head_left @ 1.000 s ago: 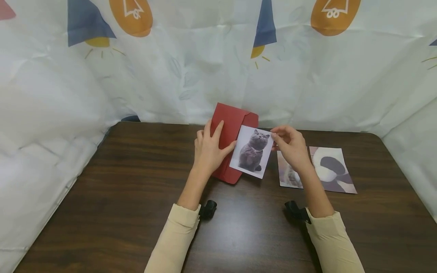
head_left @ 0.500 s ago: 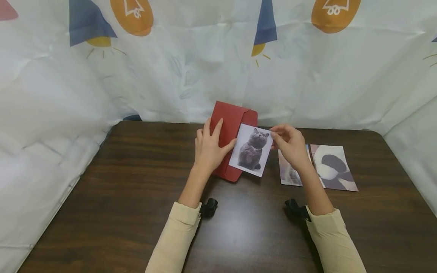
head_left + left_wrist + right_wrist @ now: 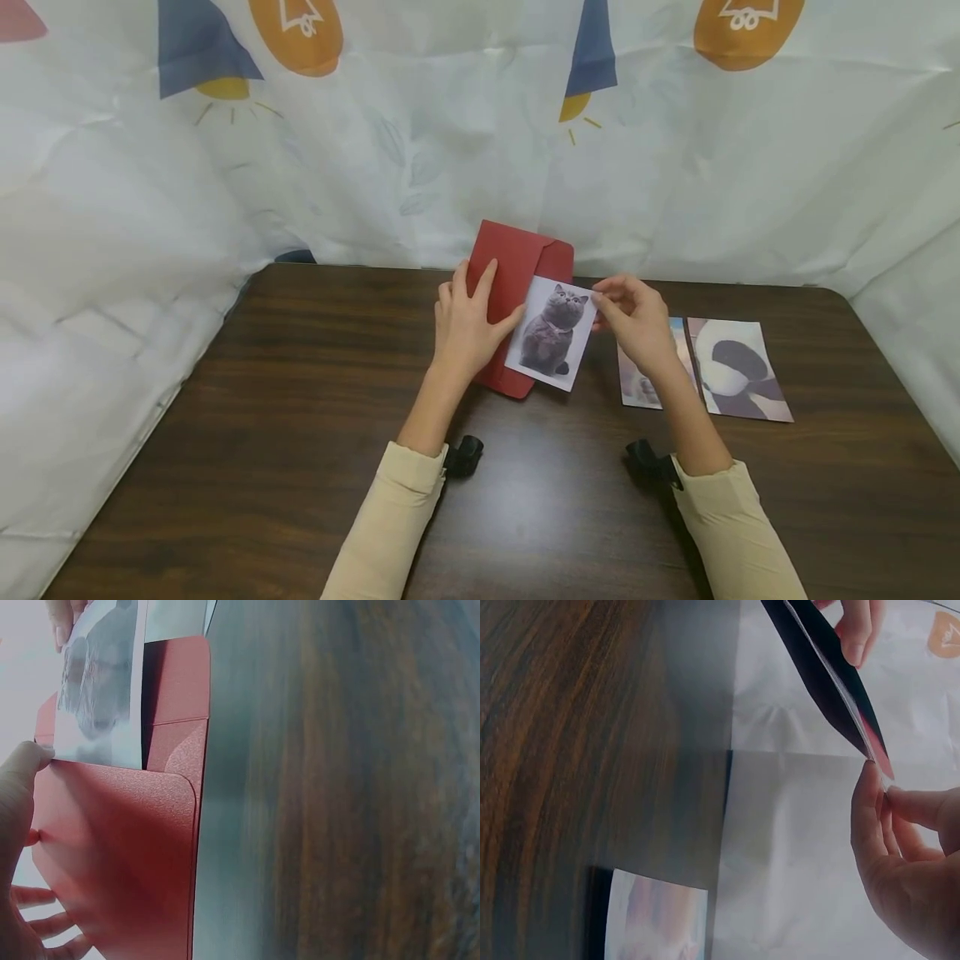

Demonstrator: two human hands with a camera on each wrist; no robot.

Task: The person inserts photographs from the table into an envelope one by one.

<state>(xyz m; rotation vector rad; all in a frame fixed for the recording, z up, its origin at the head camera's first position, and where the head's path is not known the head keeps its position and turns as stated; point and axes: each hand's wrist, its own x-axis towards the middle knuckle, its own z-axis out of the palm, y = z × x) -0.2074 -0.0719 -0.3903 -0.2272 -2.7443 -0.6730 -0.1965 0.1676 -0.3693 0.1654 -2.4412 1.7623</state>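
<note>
My left hand [image 3: 467,329] holds a red envelope [image 3: 510,250], its thumb at the envelope's mouth and its other fingers spread along the body. The flap [image 3: 180,682] stands open. A photo of a grey cat [image 3: 557,333] is pinched by its upper right edge between the thumb and fingers of my right hand [image 3: 637,321]. Seen from the left wrist, the photo lies against the flap with its near edge at the mouth; how far in it reaches is hidden. The right wrist view shows the envelope nearly edge-on, tilted up off the table.
Two more photos lie side by side on the dark wooden table [image 3: 300,417]: a pastel one [image 3: 637,392], partly hidden under my right forearm, and a black-and-white animal one [image 3: 738,371]. A patterned white cloth [image 3: 450,125] hangs behind the table's far edge.
The cat photo has slid slightly left into the envelope, with my right hand moving along. My left hand keeps its hold on the envelope. The whole view shifts a little.
</note>
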